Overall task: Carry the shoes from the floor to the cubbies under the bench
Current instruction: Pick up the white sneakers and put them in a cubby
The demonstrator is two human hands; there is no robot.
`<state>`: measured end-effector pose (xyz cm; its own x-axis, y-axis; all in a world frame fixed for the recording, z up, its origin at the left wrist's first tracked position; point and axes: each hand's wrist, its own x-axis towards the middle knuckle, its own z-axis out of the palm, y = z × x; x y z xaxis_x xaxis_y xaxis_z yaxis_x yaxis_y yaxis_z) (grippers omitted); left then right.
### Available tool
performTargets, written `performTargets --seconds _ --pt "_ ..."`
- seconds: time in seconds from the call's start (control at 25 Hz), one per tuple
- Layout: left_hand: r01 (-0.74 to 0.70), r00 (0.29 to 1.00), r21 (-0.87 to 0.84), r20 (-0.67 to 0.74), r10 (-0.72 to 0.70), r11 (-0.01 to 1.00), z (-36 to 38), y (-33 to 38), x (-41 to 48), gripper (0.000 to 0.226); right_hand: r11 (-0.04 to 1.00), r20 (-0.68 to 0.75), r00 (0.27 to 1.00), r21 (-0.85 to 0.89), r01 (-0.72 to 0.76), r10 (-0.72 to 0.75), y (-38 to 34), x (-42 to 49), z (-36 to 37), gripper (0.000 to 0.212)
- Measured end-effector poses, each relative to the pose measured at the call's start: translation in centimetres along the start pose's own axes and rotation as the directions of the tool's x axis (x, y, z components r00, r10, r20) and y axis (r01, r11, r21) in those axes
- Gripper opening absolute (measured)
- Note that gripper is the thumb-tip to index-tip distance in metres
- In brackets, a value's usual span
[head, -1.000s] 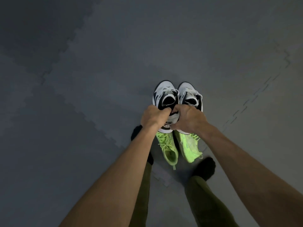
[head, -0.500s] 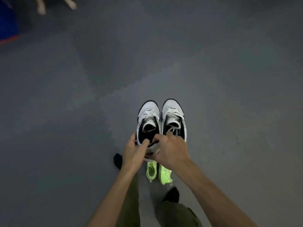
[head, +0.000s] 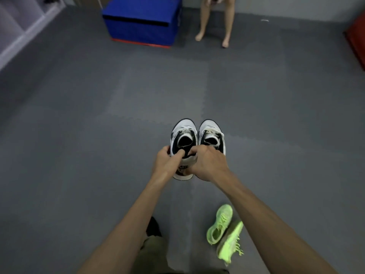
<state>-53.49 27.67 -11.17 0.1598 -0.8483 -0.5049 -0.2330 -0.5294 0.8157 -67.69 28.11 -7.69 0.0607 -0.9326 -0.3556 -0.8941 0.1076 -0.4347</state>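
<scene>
I hold a pair of white-and-black sneakers in front of me, above the grey floor, toes pointing away. My left hand (head: 167,162) pinches the heel collar of the left sneaker (head: 183,135). My right hand (head: 208,164) grips the heel of the right sneaker (head: 211,133), with fingers reaching across to the left one. A pair of neon green shoes (head: 225,232) lies on the floor at the lower right, one upright and one tipped on its side. White cubby shelving (head: 21,22) shows at the top left corner.
A blue padded box (head: 142,20) stands at the back. To its right are the bare legs of a seated person (head: 215,22). A red object (head: 357,40) sits at the right edge. Grey foam floor tiles (head: 79,135) stretch between me and the shelving.
The view has lifted from the floor to the room, bringing the box, the person and the shelving into sight. The green shoes now lie at my lower right. Both hands still hold the sneakers.
</scene>
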Motion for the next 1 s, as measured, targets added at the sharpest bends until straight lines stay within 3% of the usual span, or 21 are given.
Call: performTargets --seconds 0.32,0.48,0.68,0.84,1.0 --pt "-0.038 0.986 0.026 -0.159 0.042 0.999 -18.8 4.5 13.0 0.043 0.986 -0.013 0.986 -0.010 0.166 -0.167 -19.3 14.3 1.4 0.051" --pt "-0.032 0.979 -0.013 -0.200 0.029 0.999 -23.2 6.5 19.6 0.033 0.975 -0.014 0.975 -0.003 0.223 -0.223 -24.3 21.6 1.2 0.055" --pt "0.029 0.966 -0.054 -0.257 -0.042 0.998 -27.7 10.4 29.9 0.033 0.951 0.098 0.946 0.012 0.309 -0.309 -29.7 34.2 0.3 0.055" --pt "0.094 0.931 -0.116 -0.341 -0.128 0.989 -31.8 15.5 37.8 0.045 0.910 0.154 0.899 -0.007 0.415 -0.409 -35.4 44.4 -2.2 0.053" --pt "0.081 0.865 -0.226 -0.468 -0.181 0.971 -36.6 18.9 45.0 0.042 0.846 0.203 0.833 -0.040 0.532 -0.515 -42.0 53.3 -3.8 0.054"
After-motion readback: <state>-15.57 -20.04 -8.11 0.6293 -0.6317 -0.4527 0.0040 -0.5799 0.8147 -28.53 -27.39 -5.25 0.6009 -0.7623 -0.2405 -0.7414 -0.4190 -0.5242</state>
